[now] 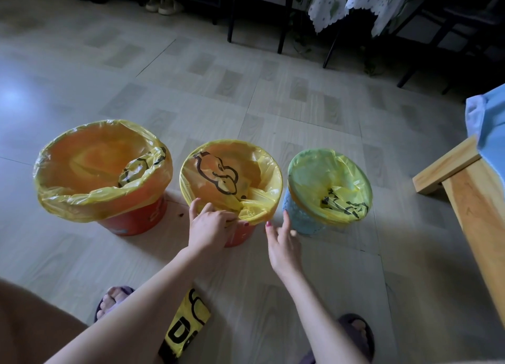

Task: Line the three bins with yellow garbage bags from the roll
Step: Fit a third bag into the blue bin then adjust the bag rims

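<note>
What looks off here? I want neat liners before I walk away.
Mostly tidy. The middle bin's bag is bunched into a gathered fold at the near rim, where the left hand pinches it. A small dark speck lies on the floor between the two orange bins.

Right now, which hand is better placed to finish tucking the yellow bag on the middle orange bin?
The left hand: its fingers already pinch the yellow plastic bag at the near rim of the middle orange bin. The right hand hovers open beside it.

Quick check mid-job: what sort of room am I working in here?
Most likely a home living or dining area: slippers parked by the far wall, a dark table with a leaf-print lace-edged cloth, and a wood-pattern tiled floor.
</note>
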